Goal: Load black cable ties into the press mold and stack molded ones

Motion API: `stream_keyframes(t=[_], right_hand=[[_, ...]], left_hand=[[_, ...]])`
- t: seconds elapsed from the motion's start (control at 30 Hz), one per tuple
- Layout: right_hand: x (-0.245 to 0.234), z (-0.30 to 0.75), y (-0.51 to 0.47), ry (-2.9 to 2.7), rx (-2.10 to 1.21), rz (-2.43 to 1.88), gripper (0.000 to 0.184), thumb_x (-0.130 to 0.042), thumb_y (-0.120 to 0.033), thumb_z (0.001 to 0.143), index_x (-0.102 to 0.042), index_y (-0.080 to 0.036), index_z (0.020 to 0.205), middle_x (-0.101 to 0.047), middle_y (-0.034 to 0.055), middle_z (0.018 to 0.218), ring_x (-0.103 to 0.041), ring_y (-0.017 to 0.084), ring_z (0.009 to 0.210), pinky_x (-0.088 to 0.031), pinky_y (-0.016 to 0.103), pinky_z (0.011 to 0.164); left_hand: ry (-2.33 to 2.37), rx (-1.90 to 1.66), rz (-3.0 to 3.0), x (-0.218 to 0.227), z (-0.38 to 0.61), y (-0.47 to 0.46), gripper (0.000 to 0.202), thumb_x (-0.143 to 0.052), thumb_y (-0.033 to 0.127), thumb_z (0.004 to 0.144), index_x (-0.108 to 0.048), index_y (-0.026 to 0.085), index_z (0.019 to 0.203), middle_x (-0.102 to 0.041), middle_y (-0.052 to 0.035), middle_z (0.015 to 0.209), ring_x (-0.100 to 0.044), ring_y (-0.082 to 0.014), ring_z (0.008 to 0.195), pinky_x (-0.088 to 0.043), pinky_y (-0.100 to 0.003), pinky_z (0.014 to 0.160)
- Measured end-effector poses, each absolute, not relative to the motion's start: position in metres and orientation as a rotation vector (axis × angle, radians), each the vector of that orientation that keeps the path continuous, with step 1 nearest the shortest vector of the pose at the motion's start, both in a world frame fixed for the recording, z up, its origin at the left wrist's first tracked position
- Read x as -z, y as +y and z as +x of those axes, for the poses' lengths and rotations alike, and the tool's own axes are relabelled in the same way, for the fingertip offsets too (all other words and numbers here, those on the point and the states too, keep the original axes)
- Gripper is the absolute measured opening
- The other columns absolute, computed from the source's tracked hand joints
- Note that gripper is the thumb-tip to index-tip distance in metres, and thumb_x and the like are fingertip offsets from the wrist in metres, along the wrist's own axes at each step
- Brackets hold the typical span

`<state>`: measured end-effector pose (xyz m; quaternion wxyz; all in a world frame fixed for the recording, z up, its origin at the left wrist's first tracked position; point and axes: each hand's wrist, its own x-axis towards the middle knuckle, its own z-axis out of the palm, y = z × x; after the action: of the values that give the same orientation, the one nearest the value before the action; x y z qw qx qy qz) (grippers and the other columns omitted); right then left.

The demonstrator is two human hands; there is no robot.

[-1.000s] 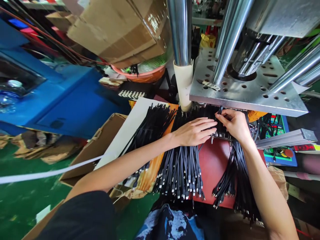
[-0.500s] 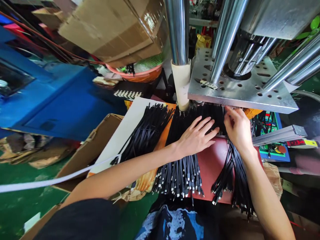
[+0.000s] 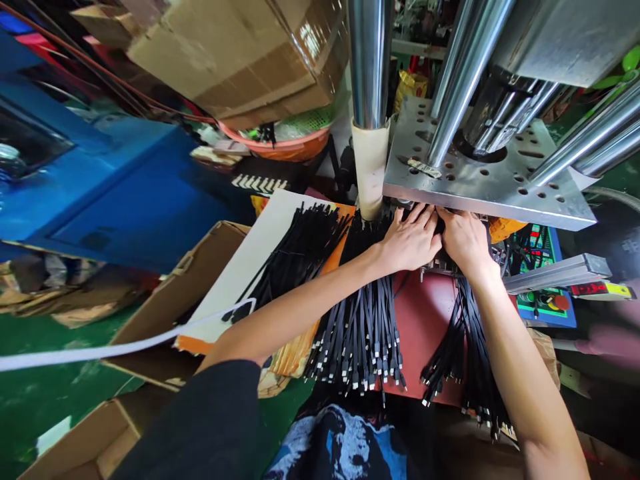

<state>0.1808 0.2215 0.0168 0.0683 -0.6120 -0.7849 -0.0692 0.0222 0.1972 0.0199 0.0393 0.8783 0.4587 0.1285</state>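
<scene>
Side by side at the front edge of the press's drilled metal plate (image 3: 480, 193), both my hands reach in just beneath it. My left hand (image 3: 413, 239) has its fingers bent forward, and what they press or hold is hidden. Close beside it, my right hand (image 3: 466, 239) is curled with its fingertips out of sight. A thick row of black flat cables (image 3: 357, 333) with silver plugs lies below my left hand. Another bunch of black cables (image 3: 480, 360) hangs under my right wrist on the reddish-brown work surface (image 3: 420, 320).
A further bundle of black cables (image 3: 305, 247) lies on a white board (image 3: 240, 267) at left. Steel columns (image 3: 370, 67) rise around the plate. At right are a metal bar (image 3: 560, 272) and a green control panel (image 3: 545, 300). Cardboard boxes (image 3: 165, 313) stand at lower left.
My left hand has moved up and right, from over the cable row to beside my right hand under the plate. My right hand has turned and shifted slightly; the view has shifted a little.
</scene>
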Motion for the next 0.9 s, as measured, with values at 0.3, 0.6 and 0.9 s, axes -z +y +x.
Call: stream_keyframes(t=[0.3,0.6,0.9], right_hand=[[-0.016,0.182,0.271,-2.245,0.138,-1.801,0.054,-0.036,-0.011,0.095,-0.063,-0.006,0.141,-0.074,0.0257,0.125,-0.064,0.04,0.121,-0.05,0.055,0.103],[0.006,0.201,0.031,-2.0,0.099,-2.274,0.046,-0.043,-0.06,0.107,-0.063,-0.02,0.097,-0.069,0.0094,0.079,-0.065,0.026,0.061,-0.04,0.034,0.053],[0.048,0.225,-0.026,-1.826,-0.256,-2.253,0.046,-0.047,-0.054,0.106,-0.057,-0.026,0.071,-0.062,0.0047,0.062,-0.058,0.025,0.052,-0.033,0.034,0.052]], left_hand=[[1.404,-0.418,2.69,-0.021,0.033,0.266,0.041,-0.037,0.023,0.108,-0.074,0.006,0.116,-0.076,-0.0222,0.119,-0.071,-0.0311,0.111,-0.052,-0.043,0.101],[1.9,-0.361,2.378,-0.012,-0.064,0.103,0.041,-0.052,0.049,0.108,-0.07,0.017,0.09,-0.075,-0.0089,0.086,-0.073,-0.0239,0.079,-0.05,-0.033,0.069],[1.726,-0.373,2.015,0.004,-0.097,0.077,0.036,-0.063,0.038,0.104,-0.066,0.019,0.074,-0.071,-0.0021,0.074,-0.063,-0.0169,0.068,-0.041,-0.029,0.07]])
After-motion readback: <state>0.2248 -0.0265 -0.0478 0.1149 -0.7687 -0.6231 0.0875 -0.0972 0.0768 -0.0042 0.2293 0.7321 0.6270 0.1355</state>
